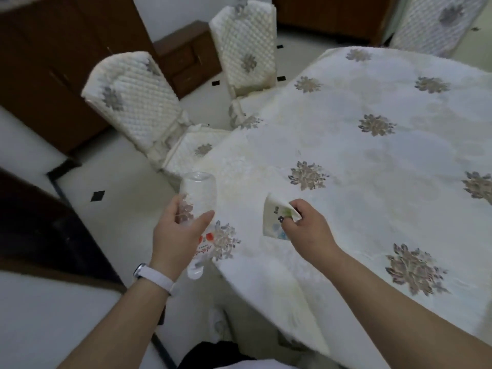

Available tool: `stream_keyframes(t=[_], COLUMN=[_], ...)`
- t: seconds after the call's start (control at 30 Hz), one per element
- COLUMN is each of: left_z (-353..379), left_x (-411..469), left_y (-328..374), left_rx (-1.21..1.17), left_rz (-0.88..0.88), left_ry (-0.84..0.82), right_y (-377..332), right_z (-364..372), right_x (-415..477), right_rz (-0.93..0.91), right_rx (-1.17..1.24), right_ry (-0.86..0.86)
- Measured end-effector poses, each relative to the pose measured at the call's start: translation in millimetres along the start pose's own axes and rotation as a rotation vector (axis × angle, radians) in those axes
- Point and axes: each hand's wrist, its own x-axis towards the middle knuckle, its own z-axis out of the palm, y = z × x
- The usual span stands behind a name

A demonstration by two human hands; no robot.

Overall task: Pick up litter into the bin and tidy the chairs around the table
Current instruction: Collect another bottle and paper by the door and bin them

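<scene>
Two litter items are in hand above the table (pixel 372 161) edge: left hand (pixel 177 233) grips the clear bottle (pixel 198 194) mid-body; right hand (pixel 310 230) pinches the paper wrapper (pixel 275 218). Both appear light; the bottle is likely crushable and smooth.

A home dining room: cloth-covered table (pixel 372 155), quilted-cover chairs (pixel 133 102), wooden cabinets (pixel 53 62).
</scene>
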Motion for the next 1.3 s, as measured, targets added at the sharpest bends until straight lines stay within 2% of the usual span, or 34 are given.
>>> stream_keyframes(t=[0.17, 0.5, 0.77, 1.07, 1.3], left_z=[-58, -191, -287, -363, -416], left_x=[30, 160, 227, 286, 384], left_y=[-32, -86, -115, -151, -155], left_rx=[-0.059, -0.179, -0.207, -0.192, -0.14], left_rz=[-0.054, -0.095, -0.108, -0.166, -0.155], left_ry=[0.038, 0.031, 0.165, 0.32, 0.407], right_y=[-48, -166, -252, -316, -375], right_z=[64, 211, 301, 405, 484], right_x=[24, 104, 156, 227, 319], right_rz=[-0.046, -0.066, -0.186, -0.255, -0.277], right_rx=[-0.06, -0.121, -0.14, -0.141, -0.051], right_ry=[-0.043, -0.075, -0.127, -0.298, -0.389])
